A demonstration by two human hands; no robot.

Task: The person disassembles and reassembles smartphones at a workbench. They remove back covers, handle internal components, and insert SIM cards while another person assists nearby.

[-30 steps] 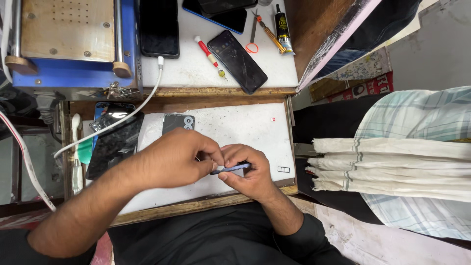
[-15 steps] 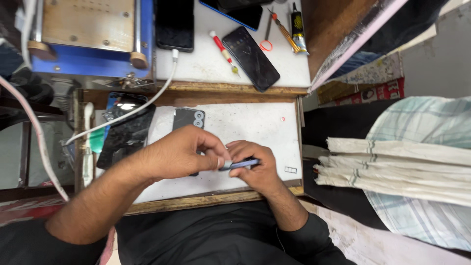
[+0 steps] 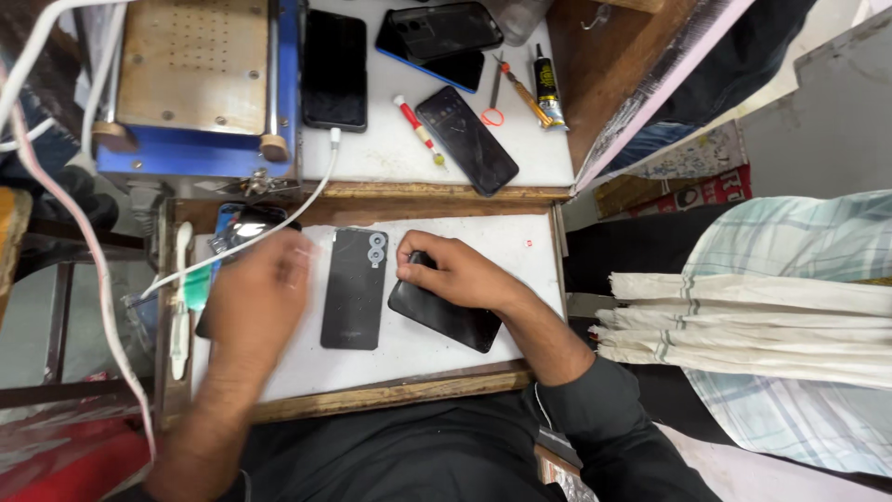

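Observation:
A white work tray (image 3: 483,237) holds two dark devices. A black phone back panel (image 3: 353,288) with round camera rings lies flat in the middle. To its right a black phone (image 3: 451,321) lies tilted, and my right hand (image 3: 455,270) grips its upper end with curled fingers. My left hand (image 3: 255,297) is blurred with motion over the tray's left part, beside the back panel and apart from it. Nothing shows in it, and its fingers are too smeared to read.
A blue machine with a metal plate (image 3: 186,84) stands at the back left, with a white cable (image 3: 279,223) running from it. Several phones (image 3: 465,139), a red screwdriver (image 3: 418,130) and a glue tube (image 3: 548,93) lie on the rear shelf. Folded cloths (image 3: 743,316) are stacked at the right.
The hands, which pinched a small blue thing together, have parted. My right hand now grips the black phone, my left has swung to the left, and the back panel is uncovered.

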